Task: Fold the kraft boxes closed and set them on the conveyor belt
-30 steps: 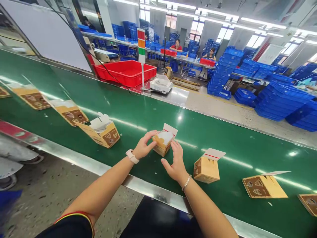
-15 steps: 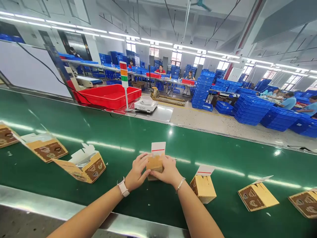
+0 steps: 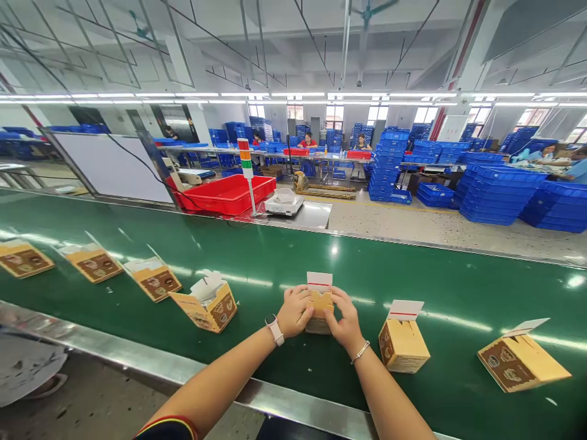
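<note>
A small yellow-brown carton (image 3: 320,324) stands on the green conveyor belt (image 3: 275,250) in front of me. Its white flap with a red stripe (image 3: 320,280) sticks up at the back, and the notched top panel lies between my hands. My left hand (image 3: 296,310) grips the carton's left side, thumb by the top edge. On the right side my right hand (image 3: 345,318) holds it the same way. To the left sits an open carton (image 3: 215,308) with its lid spread and something silvery inside. A carton with a raised striped flap (image 3: 403,342) stands to the right.
Farther left are several open cartons (image 3: 158,282) on the belt; another carton (image 3: 523,365) is at far right. Beyond the belt are a red tray (image 3: 224,198), a signal light (image 3: 246,162) and a white scale (image 3: 284,203). A metal rail (image 3: 183,370) edges the near side.
The view has swung left and levelled, so the belt and cartons appear farther right. Both hands remain on the carton; the fingers have shifted, showing more of its notched top panel.
</note>
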Available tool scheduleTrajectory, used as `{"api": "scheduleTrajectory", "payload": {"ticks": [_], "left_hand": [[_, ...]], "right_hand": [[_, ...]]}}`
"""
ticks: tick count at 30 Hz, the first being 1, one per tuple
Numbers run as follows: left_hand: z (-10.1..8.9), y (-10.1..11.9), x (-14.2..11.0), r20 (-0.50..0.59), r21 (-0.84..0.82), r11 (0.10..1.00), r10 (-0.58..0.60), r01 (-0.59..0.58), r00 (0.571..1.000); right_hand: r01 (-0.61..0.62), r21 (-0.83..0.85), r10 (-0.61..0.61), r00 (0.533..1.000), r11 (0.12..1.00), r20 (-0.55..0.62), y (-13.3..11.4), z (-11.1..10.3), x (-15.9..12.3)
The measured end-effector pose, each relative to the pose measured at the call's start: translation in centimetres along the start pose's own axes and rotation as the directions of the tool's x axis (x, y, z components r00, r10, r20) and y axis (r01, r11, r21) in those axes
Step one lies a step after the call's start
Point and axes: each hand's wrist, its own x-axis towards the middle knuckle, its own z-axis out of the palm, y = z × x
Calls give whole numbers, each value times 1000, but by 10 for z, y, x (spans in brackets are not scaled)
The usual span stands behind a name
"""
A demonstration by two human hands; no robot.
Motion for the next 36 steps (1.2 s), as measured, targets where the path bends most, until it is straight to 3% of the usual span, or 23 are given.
{"api": "scheduleTrajectory", "payload": {"ticks": [3,7,10,12,15,19,22,24,26,29,31,33,35,36], "left_hand": [[-4,1,8,70,-41,999,16,-13,997],[-9,1,8,106,-69,997,23,-16,994],[-8,0,0,-22,-89,996,14,-16,1000],[-7,1,-3,-103,-89,996,1,-10,995],[-7,5,-2,-26,-85,996,2,-4,1000],[-9,8,2,81,-157,988,26,-13,996],[-1,10,-5,50,-315,949,0,15,999],[14,18,-12,-87,-418,908,-85,41,993],[39,37,-15,-286,-484,874,-198,37,937],[80,83,-4,-488,-514,856,-241,-53,839],[97,109,8,-540,-514,853,-240,-90,806],[99,121,21,-451,-597,802,-348,12,822],[92,122,30,-114,-761,596,-510,255,853],[88,121,34,94,-807,451,-538,380,837]], "right_hand": [[-20,-154,48,982,988,181,-7,-9,13],[-106,-370,260,881,923,396,-31,-21,34],[-137,-452,362,811,881,460,-44,-25,45],[-158,-456,387,794,876,468,-45,-27,45],[-190,-298,309,848,936,430,-37,-25,33],[-240,37,229,955,970,190,-28,-15,8],[-323,153,328,945,934,-8,-35,-3,-6],[-413,218,444,888,884,-119,-40,-1,-12],[-541,310,607,773,782,-182,-40,-13,-18],[-675,428,784,602,600,-150,-31,-55,-31],[-718,457,833,542,526,-107,-23,-85,-37],[-739,486,856,516,466,-36,-18,-105,-39],[-744,526,856,514,413,55,-16,-113,-38],[-742,543,849,519,392,96,-16,-114,-38]]}}
